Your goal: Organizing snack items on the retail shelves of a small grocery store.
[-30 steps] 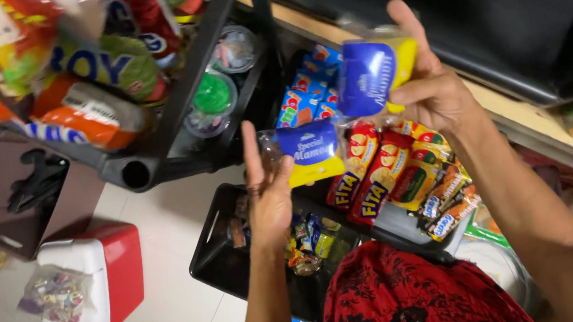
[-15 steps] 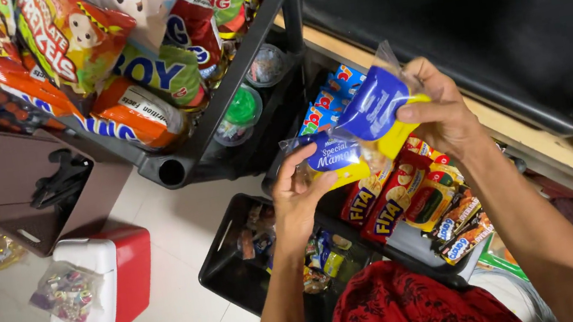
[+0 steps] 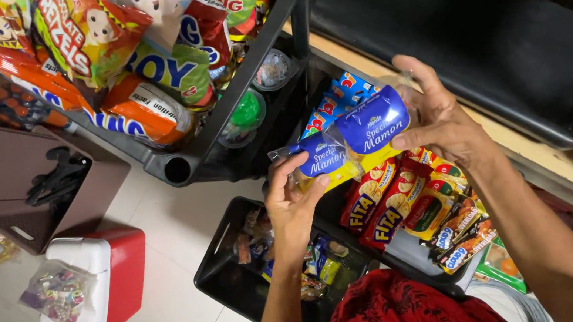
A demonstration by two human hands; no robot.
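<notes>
Two hands are up in the middle of the view, each with a small snack pack. The left hand point(image 3: 292, 209) pinches the lower pack point(image 3: 322, 161) from below, with its fingers curled on the clear wrap. The right hand point(image 3: 440, 121) holds the upper pack point(image 3: 372, 126) from its 3 o'clock side, with the thumb on one side and the spread fingers behind it. Both packs are blue on top and yellow below, with clear plastic ends.

The two packs touch, and the upper one partly covers the lower one. From the left hand's grip, the upper pack lies toward 1 o'clock. Its long side tilts from 8 o'clock up to 2 o'clock. The right hand is the nearer one to it, and the left hand is nearer the lower pack.

Just under the packs, at 5 o'clock, red and yellow cracker packs point(image 3: 383, 207) lie side by side in a tray. Next to them are small dark candy bars point(image 3: 461, 237). At 12 o'clock from the packs sit blue biscuit boxes point(image 3: 337, 98). At 10 o'clock, big orange and green chip bags point(image 3: 139, 69) hang off a black rack point(image 3: 234, 108). A black crate point(image 3: 230, 266) with wrapped sweets stands on the floor at 7 o'clock. A red and white cooler point(image 3: 106, 283) sits far over at 9 o'clock.
</notes>
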